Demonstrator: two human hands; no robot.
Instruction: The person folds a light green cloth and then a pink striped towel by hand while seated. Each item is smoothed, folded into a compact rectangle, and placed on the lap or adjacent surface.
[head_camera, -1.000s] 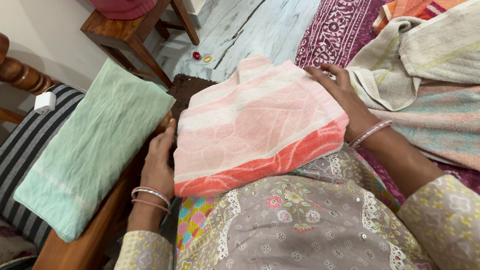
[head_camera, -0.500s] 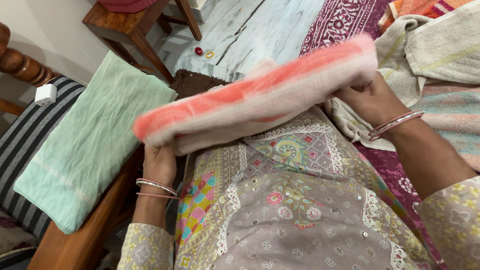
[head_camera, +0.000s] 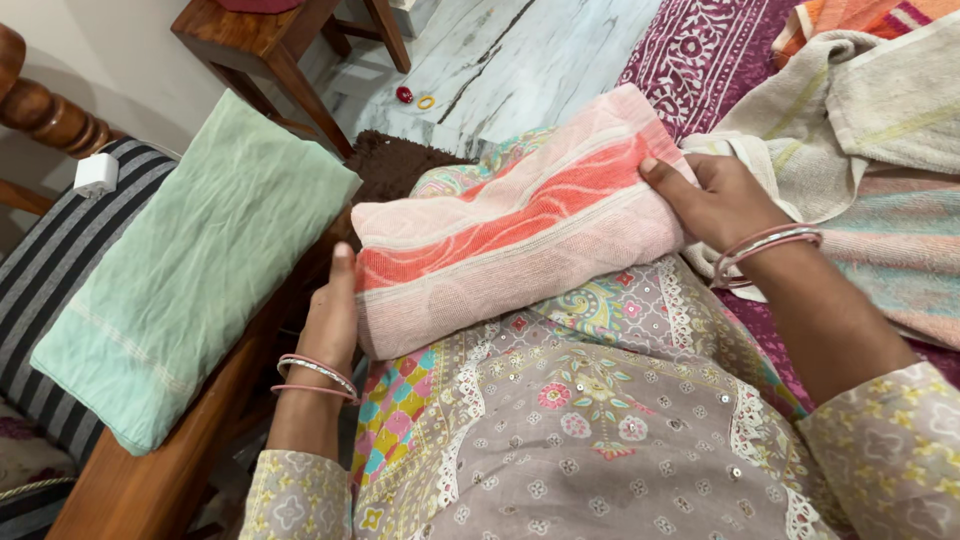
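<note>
Folded pink terry towel with coral-red stripes (head_camera: 510, 235) lying across lap, on grey embroidered tunic (head_camera: 590, 420), long axis running from lower left up to upper right. Left hand (head_camera: 333, 315) pressed flat against towel's near-left end, thumb up along the edge, fingers hidden beneath the fold; grasp closed on the towel. Right hand (head_camera: 715, 200) clasped over towel's far-right end, thumb on top of the coral stripe, remaining fingers wrapped behind; likewise closed on the towel. Pink and silver bangles on both wrists.

Folded pale green crinkled cloth (head_camera: 190, 265) laid flat to the left, on black-and-grey striped cushion (head_camera: 50, 270) of a wooden seat, just beside the left hand but not touching it. Small white plug adapter (head_camera: 96, 174) resting on the cushion near the green cloth's far corner. Cream towels in a loose heap (head_camera: 860, 110) to the right, on maroon printed bedspread (head_camera: 690, 50), touching the right hand's back. Dark brown mat (head_camera: 395, 160) beyond the towel, on marble floor (head_camera: 510, 60).
</note>
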